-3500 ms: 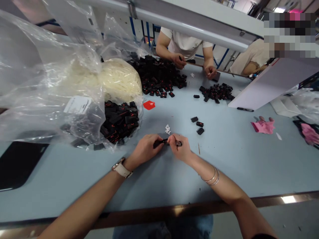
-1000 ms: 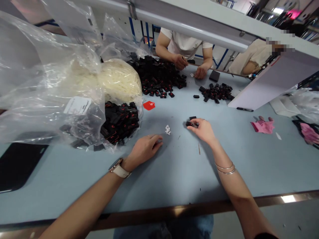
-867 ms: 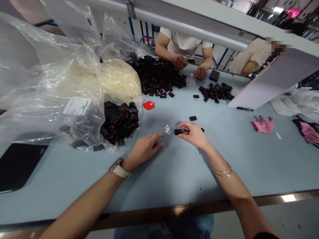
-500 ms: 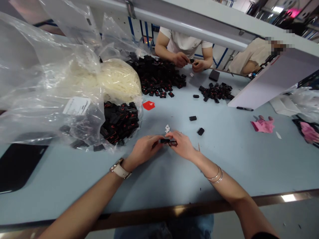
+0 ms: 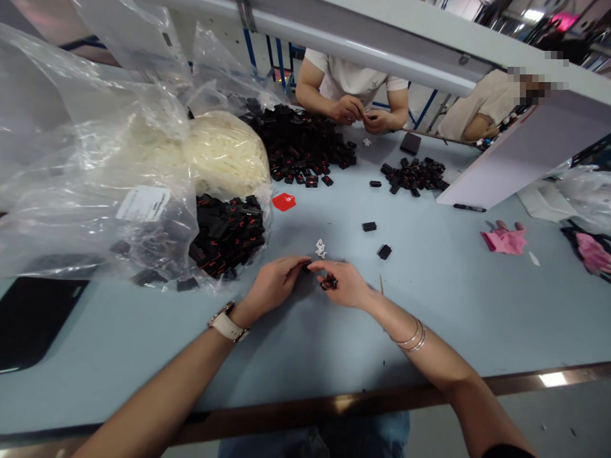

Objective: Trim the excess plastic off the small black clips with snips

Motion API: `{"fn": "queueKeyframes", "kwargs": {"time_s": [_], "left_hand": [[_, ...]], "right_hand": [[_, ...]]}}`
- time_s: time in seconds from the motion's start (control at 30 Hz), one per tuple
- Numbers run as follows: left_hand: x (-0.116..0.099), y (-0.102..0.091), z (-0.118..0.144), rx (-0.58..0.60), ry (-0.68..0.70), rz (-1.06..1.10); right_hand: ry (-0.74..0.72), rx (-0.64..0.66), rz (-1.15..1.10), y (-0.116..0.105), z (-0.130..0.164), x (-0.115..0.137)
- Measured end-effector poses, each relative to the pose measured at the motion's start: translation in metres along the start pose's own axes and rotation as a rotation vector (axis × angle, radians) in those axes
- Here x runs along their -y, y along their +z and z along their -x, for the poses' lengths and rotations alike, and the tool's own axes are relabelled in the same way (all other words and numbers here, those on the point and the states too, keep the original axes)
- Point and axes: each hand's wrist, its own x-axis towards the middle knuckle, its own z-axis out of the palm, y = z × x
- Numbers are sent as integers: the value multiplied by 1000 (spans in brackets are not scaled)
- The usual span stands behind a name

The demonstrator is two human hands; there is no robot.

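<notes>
My left hand [image 5: 277, 281] is closed, thumb and fingers pinching a small black plastic block [image 5: 306, 266], mostly covered by the fingertips. At its right side, my right hand [image 5: 347, 284] reaches with thumb and index finger close to the block; whether they touch it I cannot tell. Curled in the lower fingers of that hand is another small dark piece [image 5: 328, 283], its shape unclear. Just beyond both hands lies a little pile of tiny white parts [image 5: 321, 248]. Two loose black blocks, one nearer [image 5: 384, 252] and one farther [image 5: 369, 226], rest to the right.
Clear plastic bags hold cream-coloured pieces [image 5: 229, 156] and black blocks [image 5: 228, 238] on the left. A red piece [image 5: 284, 202] lies beyond my hands. Across the table, a co-worker's hands [image 5: 365, 117] work beside heaped black blocks [image 5: 305, 143]. Pink gloves [image 5: 504, 239] lie right.
The black block in my left hand has turned and is now more hidden. My right fingers have shifted slightly, showing the dark piece lower in the hand. Opposite, the co-worker's hands have come together.
</notes>
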Motion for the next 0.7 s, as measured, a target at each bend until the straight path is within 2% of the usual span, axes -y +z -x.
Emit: {"fn": "queueKeyframes", "kwargs": {"time_s": [0.13,0.2,0.33,0.5,0.7], "left_hand": [[-4,-1,0,27,2,-45],[-7,-3,0,42,5,-65],[-12,-5,0,69,15,-103],[-12,-2,1,95,80,-155],[-11,0,1,76,147,-177]], "right_hand": [[179,-181,108,-6,-4,-8],[219,-234,169,-8,-6,-15],[195,-166,334,-7,-9,-23],[173,-47,476,-4,-10,-20],[192,-80,428,-3,-10,-21]]}}
